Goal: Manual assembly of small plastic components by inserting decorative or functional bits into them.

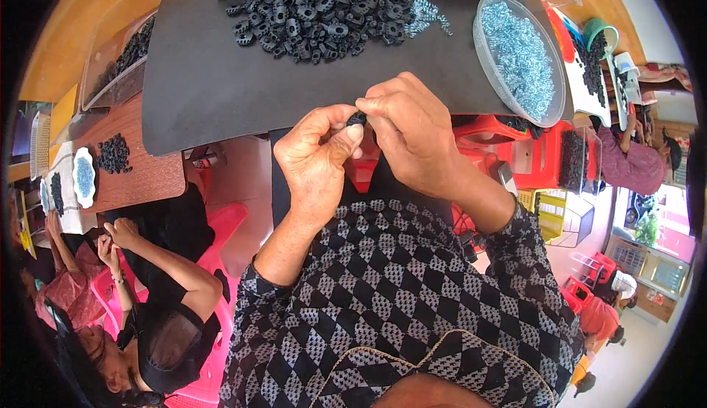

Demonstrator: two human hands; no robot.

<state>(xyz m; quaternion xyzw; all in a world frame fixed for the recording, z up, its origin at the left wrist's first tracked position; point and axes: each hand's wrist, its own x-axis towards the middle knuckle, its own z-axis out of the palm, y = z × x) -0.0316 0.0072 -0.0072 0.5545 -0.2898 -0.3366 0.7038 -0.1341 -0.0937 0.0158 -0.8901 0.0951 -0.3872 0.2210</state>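
Note:
Just off the near edge of the dark table point(213, 99), my left hand point(317, 157) pinches a small black plastic piece point(356, 119) between thumb and fingers. My right hand point(416, 139) is closed beside it, its thumb and fingertips pressed together at the top of the piece. Whatever those right fingertips hold is too small or hidden to make out. Farther back lies a heap of black plastic parts point(324, 14) with openings in them. Touching its right side is a little cluster of metal springs point(423, 16). A round clear tub point(543, 122) full of bluish springs sits at the table's right.
Clear bins point(110, 76) of black parts stand at the left and far edges. On the left, a co-worker point(158, 290) sits at a brown table point(147, 183) with small piles. Red plastic stools point(534, 161) and a yellow crate point(551, 213) are at the right, with more people beyond.

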